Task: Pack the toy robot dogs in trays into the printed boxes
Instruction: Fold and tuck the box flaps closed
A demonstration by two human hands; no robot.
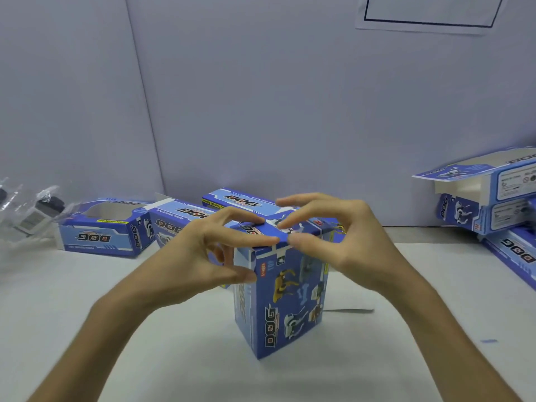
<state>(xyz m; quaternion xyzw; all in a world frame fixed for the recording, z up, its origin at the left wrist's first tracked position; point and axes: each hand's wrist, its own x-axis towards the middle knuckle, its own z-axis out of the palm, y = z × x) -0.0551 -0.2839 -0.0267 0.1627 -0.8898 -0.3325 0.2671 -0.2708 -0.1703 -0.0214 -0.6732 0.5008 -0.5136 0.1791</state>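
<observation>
Work surface: a white table [174,358] occupies the foreground, and a small blue mark [488,340] is seen at its right.
Task object: one printed box [278,309] is stood on end at the centre of the table, its dog artwork turned toward the viewer.
Contents: no toy dog or tray is visible; whether one is already inside cannot be told.
Top flap: the top flap [261,232] is folded down across the upper opening and appears nearly seated.
Left hand: the left hand [197,250] is curled round the box's upper left corner, thumb laid against the side wall and forefinger on the flap.
Right hand: the right hand [342,236] is arched over the top, and the flap's front edge is pinched between thumb and forefinger while the other fingers are spread.
Step in hand: closure of the box is judged to be under way.
Next move: the flap's tongue would need to be tucked in and pressed flush while the box is kept upright.
Behind, left: open boxes [98,236] are laid on their sides, with clear bags [32,216] beyond them.
Behind, right: further boxes are piled in a stack [487,204].
Backdrop: a pale cardboard screen [261,97] closes the scene.
</observation>
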